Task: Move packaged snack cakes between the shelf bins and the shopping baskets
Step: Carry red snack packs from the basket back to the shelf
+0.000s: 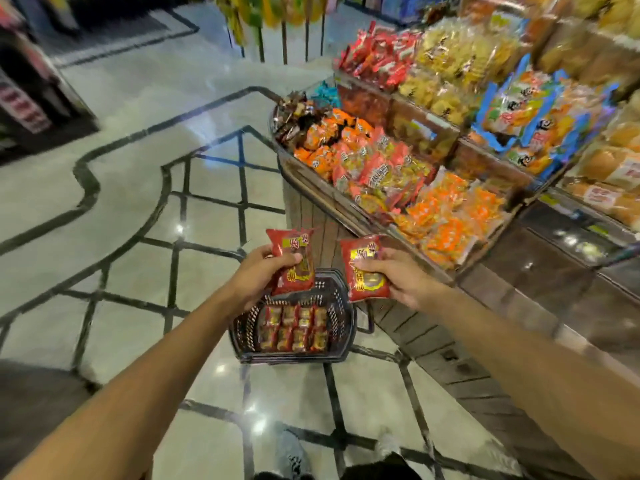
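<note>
My left hand (pixel 258 271) grips a red packaged snack cake (pixel 292 261) by its lower edge. My right hand (pixel 398 275) holds a second red snack cake (pixel 365 268) the same way. Both packets hang above a dark shopping basket (pixel 341 306) that stands on the floor. Several red snack cakes (pixel 294 329) lie in rows on the basket's bottom. To the right, the lower shelf bin (pixel 311 174) holds more red and yellow packets (pixel 377 171).
The wooden shelf unit (pixel 485 306) runs along the right with orange packets (pixel 453 220), bread buns (pixel 609 174) and blue bags (pixel 526 112) in tiers. Tiled floor (pixel 138 202) spreads left. My shoes (pixel 291 455) show at the bottom. A dark display (pixel 31 98) stands far left.
</note>
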